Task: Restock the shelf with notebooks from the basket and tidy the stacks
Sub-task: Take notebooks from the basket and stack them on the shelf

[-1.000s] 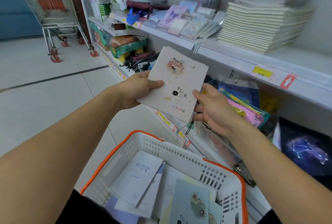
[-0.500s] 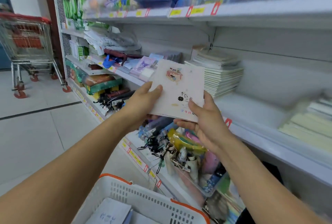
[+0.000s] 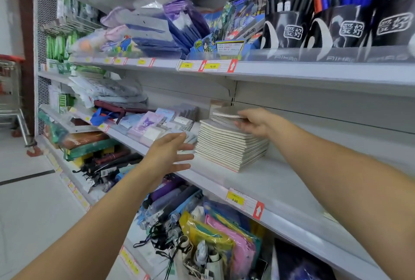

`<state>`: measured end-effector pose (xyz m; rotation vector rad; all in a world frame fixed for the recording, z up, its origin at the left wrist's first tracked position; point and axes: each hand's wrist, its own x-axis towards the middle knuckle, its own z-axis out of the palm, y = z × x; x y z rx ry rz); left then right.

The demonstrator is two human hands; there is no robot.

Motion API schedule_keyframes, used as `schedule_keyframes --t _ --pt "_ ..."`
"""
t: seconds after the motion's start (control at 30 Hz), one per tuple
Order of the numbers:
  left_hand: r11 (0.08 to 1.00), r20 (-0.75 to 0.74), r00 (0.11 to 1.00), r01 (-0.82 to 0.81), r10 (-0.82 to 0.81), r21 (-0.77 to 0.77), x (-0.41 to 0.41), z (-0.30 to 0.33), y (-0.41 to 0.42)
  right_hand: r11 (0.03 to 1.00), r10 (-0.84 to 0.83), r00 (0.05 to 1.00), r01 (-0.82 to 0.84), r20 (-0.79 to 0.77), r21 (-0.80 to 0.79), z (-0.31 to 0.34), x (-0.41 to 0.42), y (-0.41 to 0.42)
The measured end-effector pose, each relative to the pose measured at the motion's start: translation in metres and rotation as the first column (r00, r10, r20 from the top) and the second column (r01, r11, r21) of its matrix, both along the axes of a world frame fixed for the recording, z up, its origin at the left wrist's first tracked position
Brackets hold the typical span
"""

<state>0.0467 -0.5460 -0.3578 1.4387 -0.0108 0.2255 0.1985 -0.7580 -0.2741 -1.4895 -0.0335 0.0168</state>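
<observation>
A tall stack of cream notebooks (image 3: 226,145) stands on the white middle shelf (image 3: 280,181). My right hand (image 3: 254,122) pinches a thin notebook (image 3: 226,115) by its right edge, holding it just over the top of the stack, slightly tilted. My left hand (image 3: 170,156) hovers in front of the stack's left side with fingers spread and straight, holding nothing. The basket is out of view.
Small pastel notebooks (image 3: 152,122) lie left of the stack. To its right is bare shelf, with a yellow price tag (image 3: 234,198) on the front rail. Pen boxes (image 3: 336,30) fill the shelf above, umbrellas (image 3: 166,198) and pouches below. A shopping cart (image 3: 11,100) stands far left.
The view rose from the basket to the shelf. My left hand let go of the notebook; my right hand carried it up and right onto the top of the stack.
</observation>
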Motion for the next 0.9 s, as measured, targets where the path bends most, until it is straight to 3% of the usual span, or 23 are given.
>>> schedule_keyframes --t 0.07,0.17,0.23,0.3,0.43,0.5,0.6,0.67,0.7,0.77,0.8,0.83,0.87,0.9 --pt "1.000 -0.011 1.000 0.006 -0.006 0.001 0.006 -0.002 0.000 0.940 -0.036 0.999 0.031 -0.010 -0.340 -0.007 0.019 -0.009" --pt "1.000 -0.026 0.999 0.024 -0.024 0.002 0.012 -0.007 -0.001 0.683 -0.098 0.988 0.157 0.123 -0.713 -0.018 0.042 -0.018" --pt "1.000 -0.032 0.999 0.025 -0.025 0.006 0.014 -0.012 -0.001 0.547 -0.120 0.960 0.278 0.254 -0.790 -0.024 0.052 -0.017" --pt "0.999 -0.039 0.999 0.026 -0.024 0.039 0.016 -0.017 -0.001 0.505 -0.119 0.941 0.333 0.318 -0.796 -0.026 0.055 -0.014" --pt "0.994 -0.059 0.998 0.012 -0.005 0.108 0.015 -0.027 0.003 0.295 -0.094 0.951 0.310 0.296 -0.904 -0.019 0.057 -0.008" --pt "0.990 -0.073 0.997 0.005 0.006 0.142 0.015 -0.032 0.007 0.261 -0.042 0.962 0.270 0.269 -0.927 -0.019 0.062 -0.008" --pt "0.980 -0.095 0.995 0.016 0.004 0.201 0.009 -0.037 0.012 0.298 -0.081 0.973 0.228 0.214 -0.927 -0.023 0.066 -0.011" --pt "0.967 -0.114 0.993 0.025 0.005 0.254 0.002 -0.039 0.017 0.318 -0.148 0.923 0.383 0.354 -0.867 -0.030 0.046 -0.008" --pt "0.955 -0.124 0.992 0.032 0.005 0.294 -0.003 -0.043 0.019 0.330 -0.160 0.842 0.537 0.515 -0.776 -0.039 0.028 -0.004" --pt "0.906 -0.153 0.988 0.072 -0.009 0.416 -0.013 -0.058 0.026 0.452 -0.151 0.548 0.778 0.823 -0.435 -0.073 -0.024 0.012" --pt "0.859 -0.186 0.982 0.116 -0.024 0.499 -0.017 -0.069 0.030 0.592 -0.126 0.439 0.753 0.890 -0.287 -0.101 -0.051 0.026" --pt "0.793 -0.248 0.968 0.187 -0.046 0.580 -0.023 -0.082 0.035 0.723 -0.063 0.436 0.640 0.898 -0.260 -0.136 -0.079 0.043" --pt "0.709 -0.337 0.939 0.281 -0.064 0.647 -0.030 -0.096 0.041 0.806 0.046 0.513 0.488 0.857 -0.336 -0.175 -0.105 0.060" --pt "0.604 -0.451 0.890 0.397 -0.069 0.691 -0.037 -0.109 0.048 0.820 0.213 0.626 0.303 0.750 -0.486 -0.217 -0.128 0.076"
